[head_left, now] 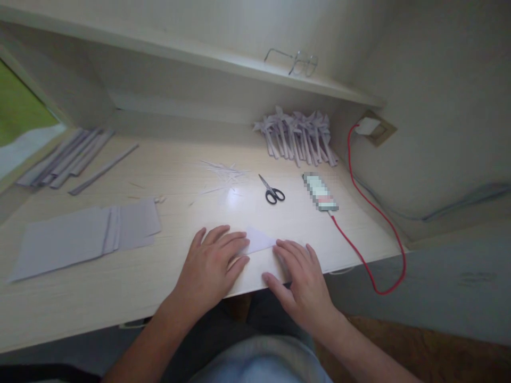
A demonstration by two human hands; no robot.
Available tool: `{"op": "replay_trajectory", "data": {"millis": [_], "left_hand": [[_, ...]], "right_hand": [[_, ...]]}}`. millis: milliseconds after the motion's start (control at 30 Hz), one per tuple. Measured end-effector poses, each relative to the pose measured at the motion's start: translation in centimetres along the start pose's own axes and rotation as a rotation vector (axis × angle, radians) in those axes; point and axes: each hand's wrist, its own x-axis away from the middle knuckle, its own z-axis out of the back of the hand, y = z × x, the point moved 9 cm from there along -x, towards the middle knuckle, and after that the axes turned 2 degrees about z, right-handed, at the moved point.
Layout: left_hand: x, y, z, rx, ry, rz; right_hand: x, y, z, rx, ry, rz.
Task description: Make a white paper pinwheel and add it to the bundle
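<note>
- Where the pale wood-grain surface (120, 287) meets cream walls, it sits in an alcove under a shelf (191, 50); a green-lit window opening shows at far left.
- Left hand (211, 266): flat, fingers spread, pressing on the folded white paper (259, 240) near the surface's near edge.
- Right hand (301, 276): flat, fingers spread, resting on the right part of the same paper.
- Flat paper sheets (80, 236): stacked, left of the hands.
- Folded paper strips (67, 159): far left, lying side by side.
- Paper trimmings (225, 173): thin slivers, centre, far side.
- Scissors (272, 190): black-handled, closed, beyond the hands.
- Phone (320, 192): right of the scissors, blurred.
- Red cable (371, 213): from the phone over the surface's edge, up to a wall socket (373, 128).
- Finished paper pieces (297, 138): heaped at far right against the wall.
- Spectacles (295, 61): on the shelf.
</note>
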Motion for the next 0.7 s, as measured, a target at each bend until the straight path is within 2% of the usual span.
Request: {"op": "replay_trajectory", "data": {"millis": [100, 300, 533, 700], "left_hand": [[-0.5, 0.9, 0.1, -0.01, 0.013, -0.055], [-0.9, 1.3, 0.3, -0.008, 0.013, -0.083], [-1.3, 1.6, 0.2, -0.092, -0.025, -0.06], [-2.6, 1.5, 0.2, -0.09, -0.012, 0.021]], "right_hand": [[-2.0, 1.1, 0.9, -0.137, 0.075, 0.019], [-5.5, 0.4, -0.3, -0.138, -0.059, 0.21], [-6.4, -0.2, -0.5, -0.186, -0.108, 0.276], [-7.1, 0.1, -0.5, -0.167, -0.138, 0.331]]}}
